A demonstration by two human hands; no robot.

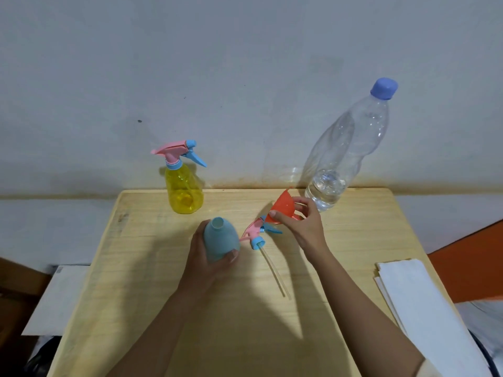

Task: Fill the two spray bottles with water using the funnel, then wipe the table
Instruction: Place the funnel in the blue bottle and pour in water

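My left hand (pixel 211 263) grips a light blue spray bottle (pixel 220 236) upright at the table's middle; its neck is open, with no head on it. Its pink and blue spray head (pixel 255 232) lies on the table just to the right, its clear tube (pixel 275 273) trailing toward me. My right hand (pixel 299 224) holds a red funnel (pixel 281 208) tilted just above that spray head. A yellow spray bottle (pixel 185 190) with its pink and blue head on stands at the back left. A tall clear water bottle (pixel 345 151) with a blue cap, little water at its bottom, stands at the back right.
The wooden table (pixel 152 268) ends against a white wall at the back. Folded white cloth or paper (pixel 424 303) lies on its right edge. A white board (pixel 60 300) sits lower, beyond the left edge. An orange surface (pixel 471 262) shows at the far right.
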